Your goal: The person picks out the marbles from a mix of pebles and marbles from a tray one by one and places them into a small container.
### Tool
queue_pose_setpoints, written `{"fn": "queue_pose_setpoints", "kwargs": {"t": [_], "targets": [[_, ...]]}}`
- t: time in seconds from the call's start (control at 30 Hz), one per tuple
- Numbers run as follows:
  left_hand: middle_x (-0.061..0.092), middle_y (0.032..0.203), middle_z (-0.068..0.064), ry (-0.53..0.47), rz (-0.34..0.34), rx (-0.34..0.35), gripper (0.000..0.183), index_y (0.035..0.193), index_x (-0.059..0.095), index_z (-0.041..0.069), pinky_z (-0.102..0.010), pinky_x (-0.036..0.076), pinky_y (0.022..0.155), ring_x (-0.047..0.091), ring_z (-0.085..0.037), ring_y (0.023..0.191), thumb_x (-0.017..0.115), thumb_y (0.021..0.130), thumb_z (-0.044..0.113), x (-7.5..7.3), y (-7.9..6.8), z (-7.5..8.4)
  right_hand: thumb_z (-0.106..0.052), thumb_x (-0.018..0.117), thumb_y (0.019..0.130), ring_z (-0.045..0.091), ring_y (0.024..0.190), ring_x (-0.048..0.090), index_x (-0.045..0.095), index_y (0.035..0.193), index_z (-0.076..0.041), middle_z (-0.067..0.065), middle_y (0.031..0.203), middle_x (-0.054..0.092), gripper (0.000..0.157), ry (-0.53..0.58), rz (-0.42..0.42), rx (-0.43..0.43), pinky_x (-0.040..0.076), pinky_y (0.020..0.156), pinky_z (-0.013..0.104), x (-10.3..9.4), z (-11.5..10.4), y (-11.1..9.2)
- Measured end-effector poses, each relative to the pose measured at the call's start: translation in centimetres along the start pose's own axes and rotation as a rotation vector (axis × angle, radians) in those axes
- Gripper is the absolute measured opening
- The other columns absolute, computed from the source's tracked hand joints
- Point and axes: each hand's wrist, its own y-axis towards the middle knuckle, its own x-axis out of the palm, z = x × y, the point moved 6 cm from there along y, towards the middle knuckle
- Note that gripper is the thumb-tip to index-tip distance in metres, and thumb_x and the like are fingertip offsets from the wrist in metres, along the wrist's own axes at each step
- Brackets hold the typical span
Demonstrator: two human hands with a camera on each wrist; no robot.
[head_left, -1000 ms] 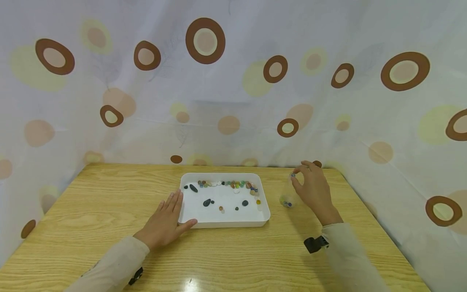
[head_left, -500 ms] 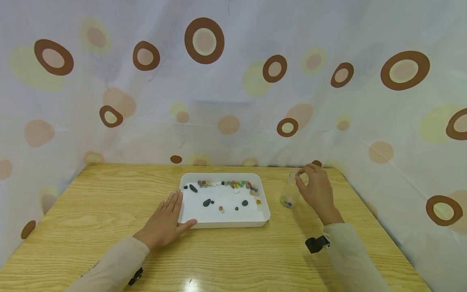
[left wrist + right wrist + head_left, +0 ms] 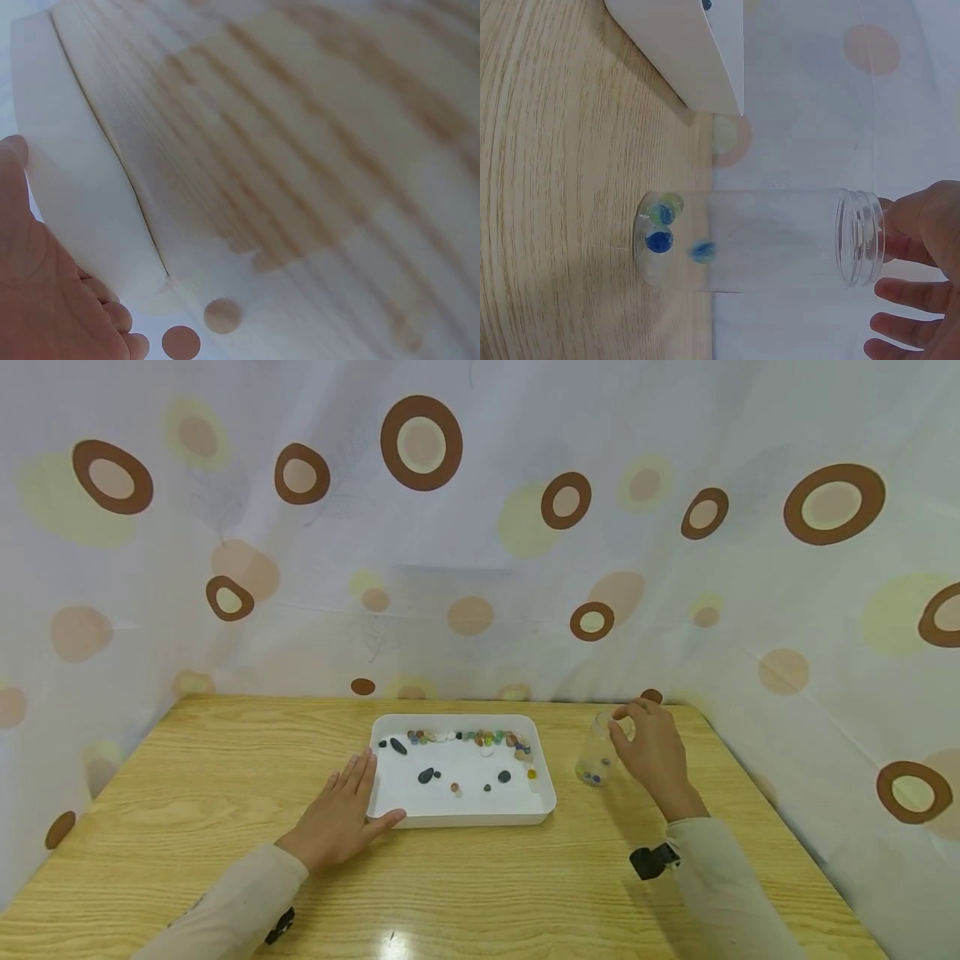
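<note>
My left hand (image 3: 336, 817) lies with straight fingers along the left side of a white tray (image 3: 457, 819), thumb at its front edge. In the left wrist view, fingers reach around the tray wall (image 3: 82, 172). On the right stands an upright clear jar (image 3: 595, 745) without a lid. At its mouth is my right hand (image 3: 654, 756), thumb and index finger close together at the rim and holding nothing visible. Inside the jar, a blurred blue marble (image 3: 702, 250) is in mid-fall above several marbles (image 3: 659, 240) at the bottom.
Inside the tray, several coloured marbles and pebbles (image 3: 480, 739) line the back and right sides. Dark stones (image 3: 426, 775) and small beads lie scattered across its floor. Tray and jar stand on a wooden table (image 3: 480, 893), with a patterned curtain (image 3: 480, 527) behind.
My right hand has shifted slightly right from the left of the jar's mouth to its right rim. It has let go of a marble, which drops inside. My left hand stays put.
</note>
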Motion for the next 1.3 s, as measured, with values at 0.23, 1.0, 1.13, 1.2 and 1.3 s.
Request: {"fn": "queue_pose_setpoints", "kwargs": {"t": [0.23,1.0,1.13,1.2,1.3], "targets": [[0.01,0.158,-0.023,-0.004,0.001,-0.003,0.099,0.15,0.012,-0.008,-0.056,0.015,0.115,0.012,-0.04,0.145,0.038,0.092,0.068,0.1,0.1,-0.1,-0.014,0.062,0.093,0.046,0.117,0.047,0.068,0.101,0.002,0.026,0.125,0.054,0.018,-0.007,-0.009,-0.001,0.045,0.086,0.06,0.0,0.1,0.2],[0.012,0.157,-0.024,0.011,0.006,-0.006,0.101,0.149,0.013,-0.009,-0.056,0.016,0.114,0.014,-0.04,0.144,0.039,0.091,0.069,0.1,0.2,-0.3,-0.017,0.062,0.093,0.05,0.122,0.041,0.068,0.099,0.0,0.028,0.131,0.051,0.019,-0.02,0.002,-0.041,0.038,0.095,0.065,0.1,-1.1,0.9],[0.012,0.157,-0.024,0.0,0.0,-0.007,0.101,0.149,0.014,-0.009,-0.057,0.016,0.114,0.013,-0.04,0.144,0.039,0.091,0.069,0.1,0.1,-0.2,-0.017,0.063,0.093,0.049,0.124,0.04,0.069,0.1,-0.001,0.026,0.133,0.051,0.018,-0.004,-0.005,-0.058,0.042,0.092,0.063,0.4,-2.3,1.3],[0.012,0.157,-0.024,-0.003,-0.007,-0.009,0.1,0.149,0.013,-0.009,-0.057,0.016,0.114,0.013,-0.04,0.145,0.039,0.091,0.069,0.1,0.1,-0.1,-0.018,0.062,0.093,0.05,0.125,0.039,0.069,0.101,-0.002,0.026,0.134,0.05,0.019,0.002,-0.015,-0.064,0.043,0.09,0.063,0.6,-3.0,1.5],[0.01,0.157,-0.024,-0.003,-0.023,-0.012,0.1,0.15,0.012,-0.008,-0.056,0.015,0.115,0.011,-0.04,0.145,0.039,0.092,0.068,0.1,0.1,0.0,-0.019,0.062,0.093,0.05,0.126,0.038,0.069,0.102,-0.002,0.026,0.134,0.05,0.02,0.0,-0.035,-0.079,0.043,0.092,0.063,0.9,-3.9,1.7]]}}
